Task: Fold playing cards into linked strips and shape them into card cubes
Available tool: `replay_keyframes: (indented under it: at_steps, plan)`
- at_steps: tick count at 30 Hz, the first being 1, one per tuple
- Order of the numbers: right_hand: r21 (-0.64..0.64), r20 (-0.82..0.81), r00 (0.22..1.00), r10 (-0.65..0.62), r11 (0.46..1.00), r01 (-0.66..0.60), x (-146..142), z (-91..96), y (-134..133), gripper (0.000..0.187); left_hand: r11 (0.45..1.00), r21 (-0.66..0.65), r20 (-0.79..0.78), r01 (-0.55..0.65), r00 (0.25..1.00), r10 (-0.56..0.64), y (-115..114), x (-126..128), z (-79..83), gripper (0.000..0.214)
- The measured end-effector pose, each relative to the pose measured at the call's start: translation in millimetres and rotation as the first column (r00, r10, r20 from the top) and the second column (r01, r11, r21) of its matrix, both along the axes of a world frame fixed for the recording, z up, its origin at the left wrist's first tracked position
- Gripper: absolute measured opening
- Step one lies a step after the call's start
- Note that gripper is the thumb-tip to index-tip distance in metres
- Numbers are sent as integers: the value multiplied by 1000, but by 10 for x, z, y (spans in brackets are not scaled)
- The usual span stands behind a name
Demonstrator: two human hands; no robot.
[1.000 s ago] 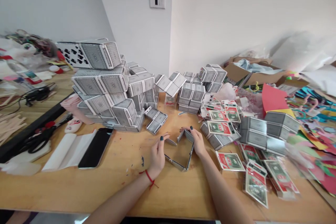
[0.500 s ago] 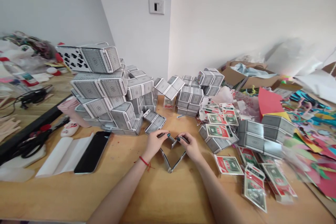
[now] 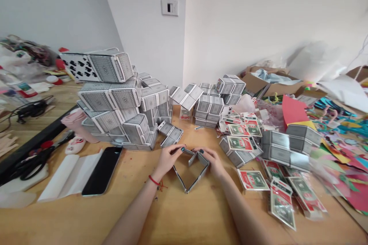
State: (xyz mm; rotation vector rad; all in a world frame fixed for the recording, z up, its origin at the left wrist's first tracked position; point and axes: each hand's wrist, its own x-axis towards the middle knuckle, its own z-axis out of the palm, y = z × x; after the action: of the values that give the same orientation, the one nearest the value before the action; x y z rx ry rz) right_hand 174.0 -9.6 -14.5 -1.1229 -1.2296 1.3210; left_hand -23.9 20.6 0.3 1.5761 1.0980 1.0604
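Observation:
A strip of joined playing cards (image 3: 198, 179) stands on its edge on the table, bent into a heart-like outline with its point toward me and a fold dipping inward at the far side. My left hand (image 3: 169, 159) pinches its far left part between thumb and fingers. At the far right part, my right hand (image 3: 212, 160) holds the strip with bent fingers, fingertips over the upper edge. Just beyond my left hand lies a folded card piece (image 3: 171, 134). Grey-backed card blocks (image 3: 115, 99) are stacked high behind it on the left.
More card blocks (image 3: 208, 105) stand at the back. Card boxes (image 3: 253, 180) and folded card pieces (image 3: 276, 147) lie to the right, before coloured paper scraps (image 3: 350, 183). On the left are a phone (image 3: 102, 170), white paper (image 3: 69, 176) and black scissors (image 3: 37, 162).
My hands have moved slightly apart, and the card outline between them has widened. The fingers of my right hand have shifted along the far right part of the strip.

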Motion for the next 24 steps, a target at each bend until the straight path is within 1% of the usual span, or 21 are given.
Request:
replay_keyframes:
  at_steps: [2, 4, 5, 6, 7, 9, 10, 11, 12, 14, 15, 16, 17, 21, 22, 24]
  plan:
    - [2, -68, 998, -8, 1000, 8, 13, 2, 81, 44, 1000, 20, 38, 10, 999, -11, -8, -32, 23, 25]
    - [81, -51, 997, -51, 995, 55, 0, 27, 239, 45, 999, 45, 69, -18, 998, 15, -11, -59, 24, 26]
    - [143, 13, 996, -88, 986, 85, -17, 55, 345, 41, 997, 62, 76, -47, 996, 43, -11, -71, 16, 26]
    - [221, 116, 984, -132, 970, 104, -41, 95, 466, 36, 993, 83, 77, -80, 994, 73, -11, -84, 4, 25]
    - [311, 240, 955, -171, 946, 92, -71, 144, 596, 32, 988, 109, 74, -109, 992, 101, -11, -96, -9, 25]
    - [457, 434, 867, -245, 889, 23, -147, 254, 860, 33, 976, 162, 64, -146, 989, 137, -13, -122, -35, 24]
    - [497, 510, 814, -279, 868, -14, -190, 304, 981, 37, 971, 181, 60, -153, 988, 145, -15, -134, -44, 24]
    - [510, 586, 752, -302, 858, -53, -235, 345, 1088, 40, 968, 193, 58, -159, 987, 151, -18, -147, -50, 24]
    - [503, 661, 678, -322, 860, -81, -280, 372, 1177, 41, 965, 199, 57, -171, 985, 162, -20, -158, -52, 24]
    - [453, 789, 509, -343, 885, -106, -357, 386, 1299, 39, 957, 203, 57, -208, 978, 201, -23, -181, -46, 24]
    - [434, 815, 467, -343, 895, -100, -387, 374, 1337, 36, 951, 202, 59, -234, 972, 226, -22, -191, -39, 25]
    - [417, 834, 435, -340, 904, -93, -410, 355, 1363, 34, 944, 199, 62, -262, 965, 254, -19, -200, -30, 26]
    - [406, 843, 419, -337, 910, -86, -425, 333, 1381, 32, 937, 194, 65, -292, 956, 284, -14, -209, -20, 27]
    - [385, 866, 386, -318, 916, -109, -443, 295, 1436, 34, 909, 147, 64, -389, 921, 384, 22, -239, 11, 29]
    - [378, 877, 366, -312, 917, -126, -445, 306, 1451, 36, 906, 133, 59, -402, 916, 397, 32, -245, 14, 29]
    - [350, 912, 287, -295, 923, -163, -457, 342, 1487, 40, 902, 113, 45, -418, 908, 415, 52, -254, 16, 30]
